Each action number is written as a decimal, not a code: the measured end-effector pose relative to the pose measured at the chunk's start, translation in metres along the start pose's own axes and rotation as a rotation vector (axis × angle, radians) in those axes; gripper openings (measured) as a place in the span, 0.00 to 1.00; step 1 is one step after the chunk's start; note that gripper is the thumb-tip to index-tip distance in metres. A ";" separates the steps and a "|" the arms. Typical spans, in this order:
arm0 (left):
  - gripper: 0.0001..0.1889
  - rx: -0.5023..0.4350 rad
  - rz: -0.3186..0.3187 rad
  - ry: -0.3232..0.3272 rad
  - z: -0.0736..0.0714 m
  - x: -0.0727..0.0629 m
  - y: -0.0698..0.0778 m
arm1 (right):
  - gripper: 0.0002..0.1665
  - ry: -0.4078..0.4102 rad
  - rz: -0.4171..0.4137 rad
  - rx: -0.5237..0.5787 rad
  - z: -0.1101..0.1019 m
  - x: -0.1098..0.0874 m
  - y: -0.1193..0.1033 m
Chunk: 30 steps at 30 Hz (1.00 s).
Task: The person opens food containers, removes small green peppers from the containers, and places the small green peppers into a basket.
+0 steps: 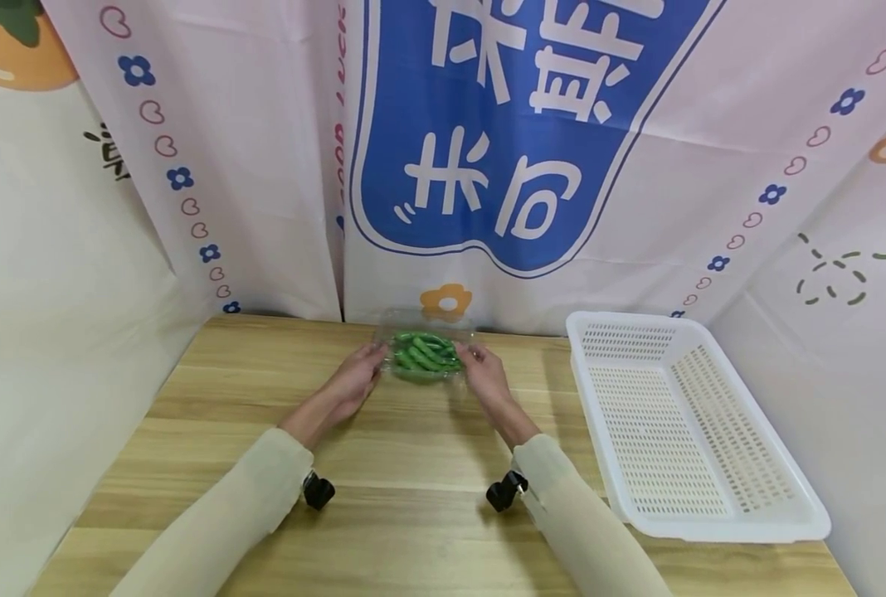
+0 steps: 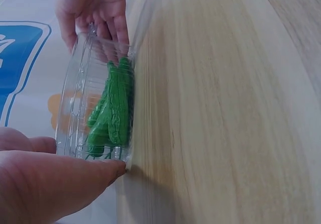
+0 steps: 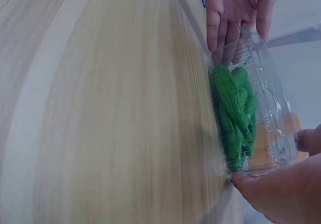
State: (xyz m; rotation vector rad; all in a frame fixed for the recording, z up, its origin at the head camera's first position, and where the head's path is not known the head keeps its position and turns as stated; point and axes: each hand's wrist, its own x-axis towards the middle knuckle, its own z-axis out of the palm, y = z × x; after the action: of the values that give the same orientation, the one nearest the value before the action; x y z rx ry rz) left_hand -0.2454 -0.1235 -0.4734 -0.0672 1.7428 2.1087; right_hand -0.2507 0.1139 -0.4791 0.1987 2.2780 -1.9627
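Note:
A clear plastic clamshell box point(image 1: 422, 318) with several long green chili peppers point(image 1: 426, 355) in it is at the table's far edge. My left hand point(image 1: 355, 380) grips its left end, and my right hand point(image 1: 486, 377) the right end. In the left wrist view, my left thumb and fingers pinch the near end of the box point(image 2: 75, 101), while the right hand point(image 2: 95, 13) is at its other end. The right wrist view has my right hand point(image 3: 286, 189) pinching the box point(image 3: 273, 113) low at the right. Wrinkled pepper skins show through the plastic.
A white perforated plastic basket point(image 1: 615, 464) stands on the right side of the wooden table point(image 1: 406, 514). Behind the table hangs a printed cloth point(image 1: 279, 207) with a blue panel, and further cloth walls point(image 1: 55, 332) close in both sides.

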 end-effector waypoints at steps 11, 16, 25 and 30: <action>0.33 0.042 -0.004 -0.010 0.002 -0.007 0.001 | 0.30 -0.007 0.027 0.009 -0.003 -0.005 -0.001; 0.32 0.054 0.011 -0.023 0.002 -0.017 0.003 | 0.35 -0.032 0.023 0.002 -0.004 -0.014 -0.005; 0.35 0.093 -0.015 -0.051 0.005 -0.038 0.006 | 0.42 -0.036 0.014 -0.075 -0.007 -0.036 -0.005; 0.34 0.121 -0.021 -0.082 0.007 -0.050 0.005 | 0.42 -0.033 -0.011 -0.112 -0.010 -0.049 -0.004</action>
State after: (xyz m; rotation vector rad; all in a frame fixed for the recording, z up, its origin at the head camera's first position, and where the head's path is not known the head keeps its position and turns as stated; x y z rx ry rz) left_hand -0.1998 -0.1316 -0.4529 0.0339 1.8086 1.9581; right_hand -0.2029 0.1225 -0.4652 0.1419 2.3643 -1.8230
